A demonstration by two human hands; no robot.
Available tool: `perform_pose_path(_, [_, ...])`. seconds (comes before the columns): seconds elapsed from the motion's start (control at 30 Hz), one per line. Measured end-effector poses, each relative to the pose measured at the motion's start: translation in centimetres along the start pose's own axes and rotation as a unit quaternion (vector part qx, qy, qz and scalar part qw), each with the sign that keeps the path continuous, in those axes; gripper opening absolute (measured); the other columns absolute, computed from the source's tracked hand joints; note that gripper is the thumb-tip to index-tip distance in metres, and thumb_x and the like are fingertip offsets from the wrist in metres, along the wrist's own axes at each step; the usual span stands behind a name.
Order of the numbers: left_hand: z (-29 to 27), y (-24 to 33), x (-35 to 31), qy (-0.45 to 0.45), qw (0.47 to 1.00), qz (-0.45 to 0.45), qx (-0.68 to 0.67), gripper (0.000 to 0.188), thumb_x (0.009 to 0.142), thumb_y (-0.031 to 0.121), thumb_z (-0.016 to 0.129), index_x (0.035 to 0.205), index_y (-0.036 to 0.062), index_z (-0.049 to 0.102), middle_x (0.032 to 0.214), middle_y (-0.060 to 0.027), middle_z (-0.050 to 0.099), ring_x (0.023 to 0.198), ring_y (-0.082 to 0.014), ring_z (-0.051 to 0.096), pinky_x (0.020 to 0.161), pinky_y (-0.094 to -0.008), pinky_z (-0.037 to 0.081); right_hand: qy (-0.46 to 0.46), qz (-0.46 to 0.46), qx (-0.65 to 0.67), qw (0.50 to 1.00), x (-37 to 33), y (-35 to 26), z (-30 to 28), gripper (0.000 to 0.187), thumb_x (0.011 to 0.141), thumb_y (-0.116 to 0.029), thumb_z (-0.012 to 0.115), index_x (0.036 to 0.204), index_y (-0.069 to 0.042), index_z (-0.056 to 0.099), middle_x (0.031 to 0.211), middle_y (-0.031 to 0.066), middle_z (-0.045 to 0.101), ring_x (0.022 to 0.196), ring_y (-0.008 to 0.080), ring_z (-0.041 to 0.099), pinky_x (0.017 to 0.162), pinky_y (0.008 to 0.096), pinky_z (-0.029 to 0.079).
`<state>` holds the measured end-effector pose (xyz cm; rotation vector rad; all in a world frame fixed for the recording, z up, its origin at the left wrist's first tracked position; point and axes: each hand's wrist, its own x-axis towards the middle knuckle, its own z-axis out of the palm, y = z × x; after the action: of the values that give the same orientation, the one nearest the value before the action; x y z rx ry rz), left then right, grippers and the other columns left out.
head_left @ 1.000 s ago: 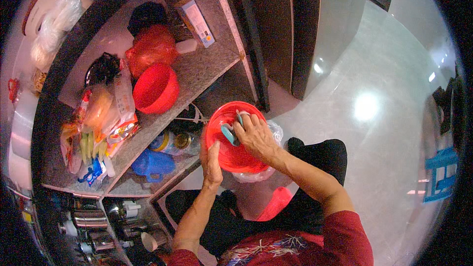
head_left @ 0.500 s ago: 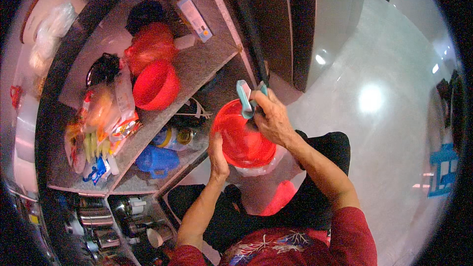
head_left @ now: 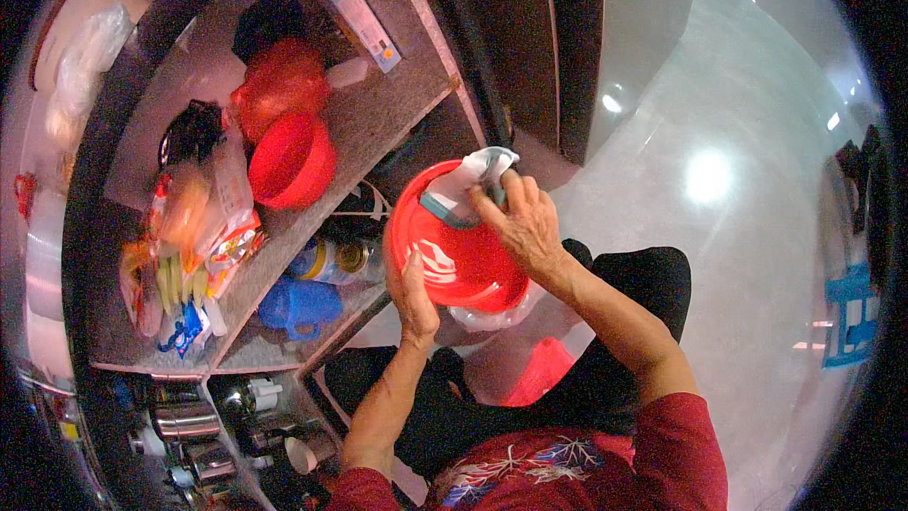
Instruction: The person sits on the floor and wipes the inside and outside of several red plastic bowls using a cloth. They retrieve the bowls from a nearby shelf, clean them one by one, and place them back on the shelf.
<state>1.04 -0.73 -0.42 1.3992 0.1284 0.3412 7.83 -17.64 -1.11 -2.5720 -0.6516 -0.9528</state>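
Note:
A red plastic basin (head_left: 473, 270) is tilted in front of me, above my knees. My left hand (head_left: 413, 301) grips its near left rim, thumb on the inner side and the other fingers mostly hidden. In my right hand (head_left: 532, 227) is a whitish cloth with teal edging (head_left: 452, 197), bunched in the fingers at the basin's far right rim. Part of the cloth hangs down inside the basin. Clear plastic (head_left: 492, 314) shows just below the basin, and a red object (head_left: 541, 371) lies lower, between my legs.
To the left, an open cabinet shelf (head_left: 378, 123) carries a second red basin (head_left: 293, 163), a red plastic bag (head_left: 281, 90), a box (head_left: 364, 26) and bagged goods. Below are a blue jug (head_left: 301, 308) and metal containers (head_left: 186, 420). A blue plastic stool (head_left: 848, 317) stands far right.
My right hand has turned and lowered the cloth, which now spreads over the basin's far rim. The basin has shifted slightly left and away from me, with my left hand still on it.

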Motion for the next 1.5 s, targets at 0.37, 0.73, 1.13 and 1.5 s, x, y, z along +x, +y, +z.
perform_pose_path(0.37, [0.8,-0.4,0.0,-0.021,0.987,-0.09,-0.134,0.053,0.093,0.041,0.036,0.129,0.0033,0.039,0.124,-0.0102,0.048,0.113,-0.022,0.047,0.097,-0.0371,0.035,-0.162,0.04,0.479,0.862,0.0,-2.9,-1.8,0.021,0.074,-0.005,0.054,0.094,-0.005,0.053,0.085,0.0212,0.053,0.081,0.0394,0.055,0.069,0.0468,0.045])
perform_pose_path(0.73, [0.9,-0.3,-1.6,-0.049,0.975,-0.175,-0.129,0.061,0.09,0.056,0.027,0.135,0.0139,0.032,0.133,-0.0065,0.04,0.121,-0.0239,0.04,0.101,-0.0396,0.034,-0.192,0.261,0.767,0.554,2.0,-5.1,-2.8,0.035,0.08,-0.008,0.056,0.112,-0.006,0.042,0.092,0.0135,0.054,0.089,0.0204,0.054,0.076,0.032,0.044])
perform_pose_path(1.13, [-0.8,0.3,1.7,0.013,0.991,-0.089,-0.097,0.048,0.09,0.025,0.041,0.132,0.0025,0.036,0.128,-0.0123,0.045,0.118,-0.0221,0.043,0.101,-0.0365,0.033,-0.338,-0.076,0.235,0.908,-0.2,-4.8,-5.3,0.035,0.076,-0.018,0.058,0.108,-0.008,0.049,0.088,0.0162,0.062,0.079,0.0329,0.063,0.061,0.0452,0.053])
perform_pose_path(1.5, [-4.4,-2.9,2.6,-0.009,0.99,-0.074,0.122,0.048,0.081,0.011,0.041,0.128,0.0015,0.041,0.121,-0.012,0.049,0.111,-0.0215,0.047,0.096,-0.0328,0.036,-0.214,0.067,0.054,0.973,-0.8,4.2,-4.1,0.02,0.078,-0.018,0.059,0.097,-0.015,0.061,0.088,0.0123,0.055,0.08,0.0299,0.06,0.057,0.0407,0.05])
